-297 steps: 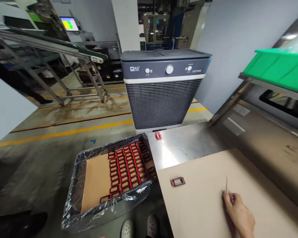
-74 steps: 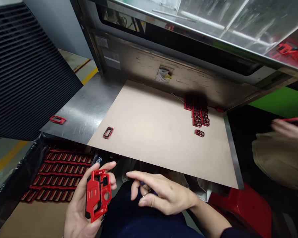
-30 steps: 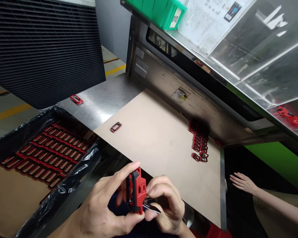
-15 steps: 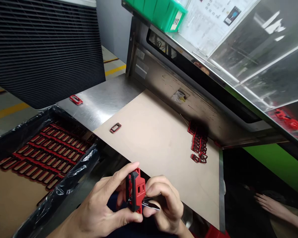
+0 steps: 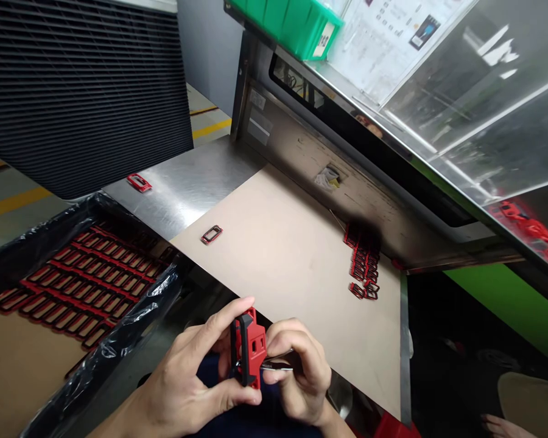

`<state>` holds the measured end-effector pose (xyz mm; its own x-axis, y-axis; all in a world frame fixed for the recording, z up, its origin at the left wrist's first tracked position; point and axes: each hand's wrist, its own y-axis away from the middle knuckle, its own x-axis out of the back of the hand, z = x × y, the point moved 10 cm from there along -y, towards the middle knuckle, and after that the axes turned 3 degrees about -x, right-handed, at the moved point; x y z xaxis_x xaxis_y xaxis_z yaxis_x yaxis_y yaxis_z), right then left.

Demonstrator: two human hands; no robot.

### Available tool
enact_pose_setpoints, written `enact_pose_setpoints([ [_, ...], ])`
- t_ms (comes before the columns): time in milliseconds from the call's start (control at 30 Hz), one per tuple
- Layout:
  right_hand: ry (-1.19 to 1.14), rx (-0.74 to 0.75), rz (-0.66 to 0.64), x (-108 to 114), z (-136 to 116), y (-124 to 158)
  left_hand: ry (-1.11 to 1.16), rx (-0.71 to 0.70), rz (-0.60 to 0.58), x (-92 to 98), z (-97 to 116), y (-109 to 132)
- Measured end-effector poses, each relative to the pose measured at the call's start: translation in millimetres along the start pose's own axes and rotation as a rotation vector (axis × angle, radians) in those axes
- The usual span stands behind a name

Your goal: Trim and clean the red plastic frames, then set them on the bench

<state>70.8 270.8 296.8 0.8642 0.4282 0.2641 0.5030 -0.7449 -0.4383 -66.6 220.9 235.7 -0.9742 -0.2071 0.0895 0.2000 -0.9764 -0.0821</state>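
My left hand (image 5: 189, 371) grips a red and black plastic frame part (image 5: 254, 347) upright, forefinger on its top end and thumb at its lower end. Small rectangular holes show in the part's red side. From the right, my right hand (image 5: 299, 371) pinches a slim pair of metal tweezers (image 5: 278, 366) against the red side. The tips are hidden behind or inside the part. Both hands are in front of the near edge of the beige-topped bench (image 5: 292, 261).
Several similar frames (image 5: 364, 261) cluster at the bench's right. One frame (image 5: 211, 234) lies at its left, another (image 5: 139, 182) on the steel surface (image 5: 182, 176). A plastic-lined crate (image 5: 132, 304) at left holds rows of them. A green bin (image 5: 296, 30) sits above; another person's hand (image 5: 495, 424) shows lower right.
The tweezers have turned slightly to lie more level, with my right hand shifted a little left. The other person's arm has moved down, mostly out of view.
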Motion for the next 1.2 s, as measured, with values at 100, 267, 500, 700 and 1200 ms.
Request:
enact_pose_setpoints([
  [100,-0.148,-0.095,0.046,1.4,15.3,4.3,0.001,0.023,0.012,0.6,-1.3,1.5],
  [267,-0.813,-0.441,0.148,-5.2,62.3,14.3,0.001,0.05,0.028,2.2,-2.8,5.3],
  [500,-1.23,-0.693,0.074,-29.5,77.0,16.6,-0.024,0.049,0.023,6.8,-3.4,3.1],
  [700,-1.23,-0.756,-0.022,-47.6,75.1,19.5,0.012,0.038,0.014,8.9,-9.3,3.6],
  [1200,-0.368,-0.488,-0.217,-38.7,46.3,1.3,0.015,0.185,-0.038,9.5,-41.4,12.6],
])
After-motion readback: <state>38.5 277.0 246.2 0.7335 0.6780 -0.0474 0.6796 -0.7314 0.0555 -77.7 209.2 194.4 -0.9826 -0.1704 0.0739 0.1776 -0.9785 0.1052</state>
